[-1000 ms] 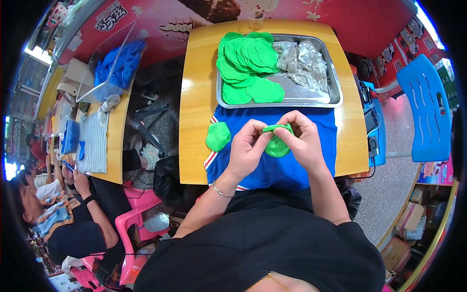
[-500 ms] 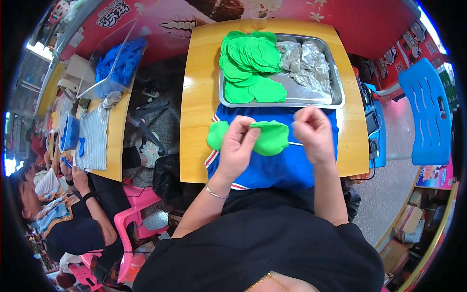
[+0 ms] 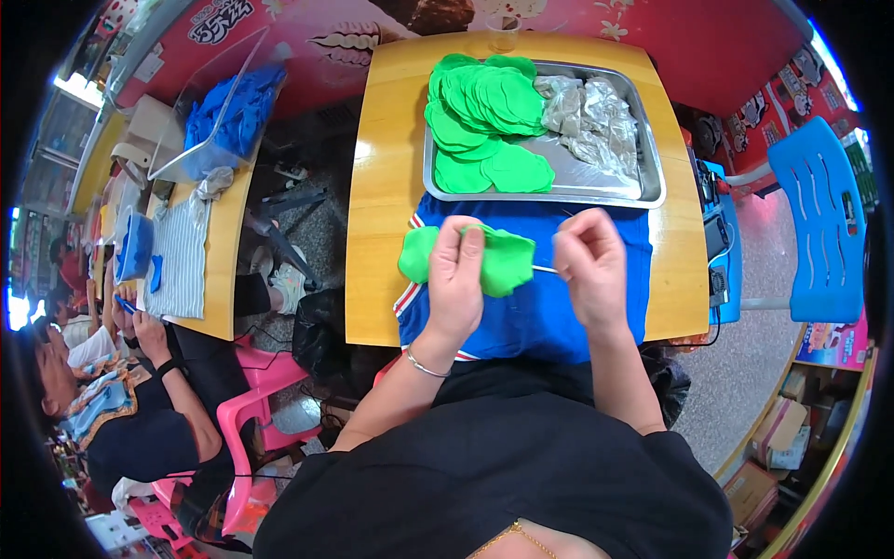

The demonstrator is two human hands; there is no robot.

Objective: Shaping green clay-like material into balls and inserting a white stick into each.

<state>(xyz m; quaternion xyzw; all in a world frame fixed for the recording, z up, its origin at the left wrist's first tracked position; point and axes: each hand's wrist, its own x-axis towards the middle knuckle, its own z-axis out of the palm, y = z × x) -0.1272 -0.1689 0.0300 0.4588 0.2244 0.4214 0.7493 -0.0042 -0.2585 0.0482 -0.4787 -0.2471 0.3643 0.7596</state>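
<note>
My left hand (image 3: pixel 456 270) grips a green felt piece (image 3: pixel 507 263) above a blue cloth (image 3: pixel 549 317) spread on the wooden table (image 3: pixel 377 233). My right hand (image 3: pixel 589 264) pinches a thin needle or thread that runs to the edge of that green piece. A second green felt piece (image 3: pixel 417 253) lies just left of my left hand on the table. Behind them a metal tray (image 3: pixel 596 191) holds several green felt pieces (image 3: pixel 480 112) and crumpled clear plastic (image 3: pixel 591 116).
A blue chair (image 3: pixel 819 224) stands to the right. On the left, another table (image 3: pixel 219 242) carries a clear box of blue items (image 3: pixel 233 107) and a striped cloth (image 3: pixel 182 256). A person (image 3: pixel 121 410) sits at lower left beside pink stools (image 3: pixel 265 410).
My hands, joined on the green piece one second ago, have drawn apart. My right hand moved right, pulling the thread out. My left hand keeps the green piece.
</note>
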